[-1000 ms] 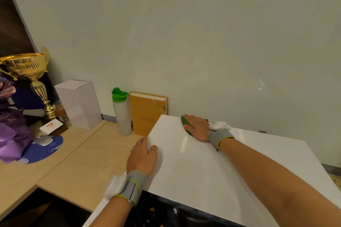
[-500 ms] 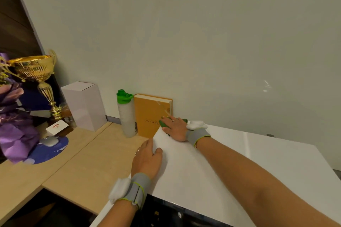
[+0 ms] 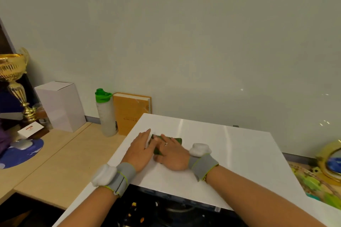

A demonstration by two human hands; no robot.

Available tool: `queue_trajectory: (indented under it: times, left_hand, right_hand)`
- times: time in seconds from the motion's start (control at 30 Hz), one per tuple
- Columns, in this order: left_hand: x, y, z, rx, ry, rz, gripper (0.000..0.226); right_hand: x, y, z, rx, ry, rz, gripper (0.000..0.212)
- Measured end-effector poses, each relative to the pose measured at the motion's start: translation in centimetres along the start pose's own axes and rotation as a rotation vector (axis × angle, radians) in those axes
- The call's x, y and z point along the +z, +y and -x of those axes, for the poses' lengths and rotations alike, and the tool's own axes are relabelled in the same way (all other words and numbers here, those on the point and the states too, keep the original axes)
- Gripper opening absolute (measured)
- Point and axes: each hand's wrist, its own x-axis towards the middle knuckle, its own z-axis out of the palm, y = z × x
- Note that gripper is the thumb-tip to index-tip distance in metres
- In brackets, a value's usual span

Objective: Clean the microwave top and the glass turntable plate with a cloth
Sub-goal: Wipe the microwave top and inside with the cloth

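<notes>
The white microwave top fills the middle of the view. A folded green cloth lies on its left part, mostly covered by my right hand, which presses flat on it with straight fingers. My left hand lies flat on the microwave top right beside it, its fingers touching the cloth's left edge. Below the front edge the dark open microwave cavity shows, with crumbs inside. The glass turntable plate is not plainly visible.
Left of the microwave on the wooden desk stand a bottle with a green cap, an orange book, a white box and a gold trophy. A mouse on a blue pad lies far left. A gold-framed object sits at right.
My right hand has slid the cloth from the back left corner toward the front. My left hand has moved from the microwave's left edge onto the top, next to the cloth.
</notes>
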Motion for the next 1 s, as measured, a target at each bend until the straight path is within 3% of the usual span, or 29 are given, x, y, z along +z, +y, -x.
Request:
queue_trajectory:
  times: [0.13,0.23,0.37,0.47,0.5,0.7,0.83,0.93,1.0]
  left_hand:
    - [1.7,1.8,1.5,0.166,-0.333,-0.205,0.060]
    - [1.9,1.3,2.0,0.208,-0.399,-0.307,0.065]
    - [0.0,0.6,1.4,0.196,-0.328,-0.276,0.053]
    - [-1.4,0.6,1.1,0.192,-0.284,-0.244,0.011]
    - [-1.7,0.6,1.1,0.206,-0.286,-0.245,0.007]
    - [-2.7,0.8,1.1,0.283,-0.309,-0.204,0.021]
    - [-4.3,2.3,1.3,0.343,-0.184,-0.042,0.017]
    - [-5.8,4.6,1.2,0.403,-0.102,0.078,0.017]
    - [-6.6,6.1,1.0,0.412,-0.098,0.182,0.019]
  right_hand:
    - [0.6,0.7,3.9,-0.139,0.038,-0.218,0.064]
    - [-0.2,1.6,6.6,-0.122,0.027,-0.278,0.066]
    - [-1.3,2.0,8.2,-0.044,0.119,-0.306,0.045]
    - [-1.6,1.9,7.7,0.033,0.194,-0.314,0.036]
    - [-1.7,1.8,7.5,0.054,0.201,-0.315,0.035]
    - [-2.5,1.3,7.0,0.051,0.182,-0.235,0.015]
    - [-4.2,1.1,7.3,0.102,0.282,-0.464,0.007]
    - [-5.5,0.3,7.3,0.092,0.277,-0.691,0.025]
    - [-6.0,0.1,7.1,0.062,0.301,-0.594,0.029]
